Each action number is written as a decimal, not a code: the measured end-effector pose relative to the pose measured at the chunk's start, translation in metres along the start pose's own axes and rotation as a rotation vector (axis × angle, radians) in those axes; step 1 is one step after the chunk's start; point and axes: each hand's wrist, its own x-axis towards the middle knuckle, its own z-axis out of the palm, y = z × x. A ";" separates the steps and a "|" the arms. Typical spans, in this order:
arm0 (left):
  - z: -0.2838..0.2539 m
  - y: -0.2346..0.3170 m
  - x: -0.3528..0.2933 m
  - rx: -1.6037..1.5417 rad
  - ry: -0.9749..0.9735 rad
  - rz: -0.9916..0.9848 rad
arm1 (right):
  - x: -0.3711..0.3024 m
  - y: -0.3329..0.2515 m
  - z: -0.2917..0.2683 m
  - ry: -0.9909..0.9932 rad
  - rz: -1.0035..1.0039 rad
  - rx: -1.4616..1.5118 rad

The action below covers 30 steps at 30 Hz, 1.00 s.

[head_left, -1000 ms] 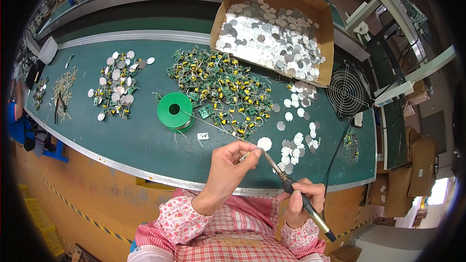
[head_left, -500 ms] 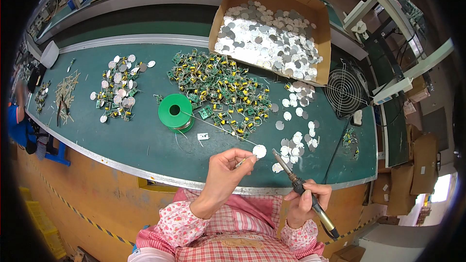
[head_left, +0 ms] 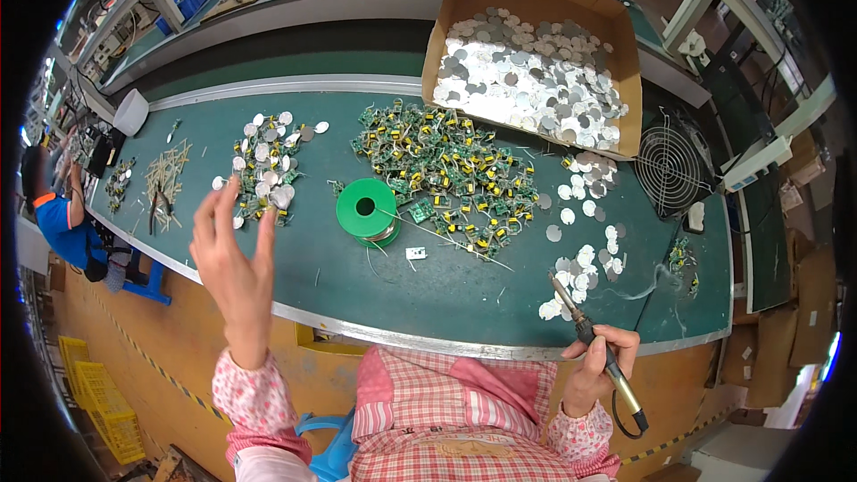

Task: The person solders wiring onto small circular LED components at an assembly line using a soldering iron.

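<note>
My left hand (head_left: 234, 259) reaches over the left part of the bench with its fingers spread and nothing held in them. Just past its fingertips lies a group of small circuit boards with round white discs (head_left: 262, 176); one disc (head_left: 282, 196) is close to the thumb tip. In my right hand (head_left: 600, 366) is a soldering iron (head_left: 585, 328), its tip pointing up and left over loose round discs (head_left: 580, 270). A green spool of solder wire (head_left: 365, 205) stands mid-bench, its wire end stretching right. Beyond it is a heap of circuit boards with yellow parts (head_left: 455, 174).
A cardboard box (head_left: 630, 62) full of discs stands at the back. Right of it is a fan with a wire guard (head_left: 668, 161). Pliers (head_left: 159, 205) and thin sticks (head_left: 170, 170) lie far left. Thin smoke rises at the right. Other people work at the left and back.
My left hand has swung from the solder wire's end to the boards at the left, and the disc has left its fingers. The iron stays in my right hand. The view has shifted left.
</note>
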 end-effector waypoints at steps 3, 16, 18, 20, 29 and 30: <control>-0.009 0.032 -0.034 -0.318 -0.200 0.067 | -0.001 0.004 0.002 0.033 0.016 -0.009; 0.030 0.106 -0.064 -0.274 -0.600 0.726 | -0.001 0.000 -0.005 0.009 0.035 -0.049; 0.023 0.114 -0.073 -0.583 -0.609 0.576 | 0.000 -0.002 0.001 -0.075 0.095 -0.071; 0.008 0.127 -0.076 -1.044 -0.736 0.221 | 0.002 -0.003 0.009 -0.208 0.156 -0.053; -0.002 0.170 -0.107 -1.832 -0.879 -0.735 | -0.011 0.013 0.025 -0.289 0.018 -0.068; -0.002 0.172 -0.108 -1.839 -0.866 -0.784 | -0.011 0.012 0.025 -0.288 -0.006 -0.071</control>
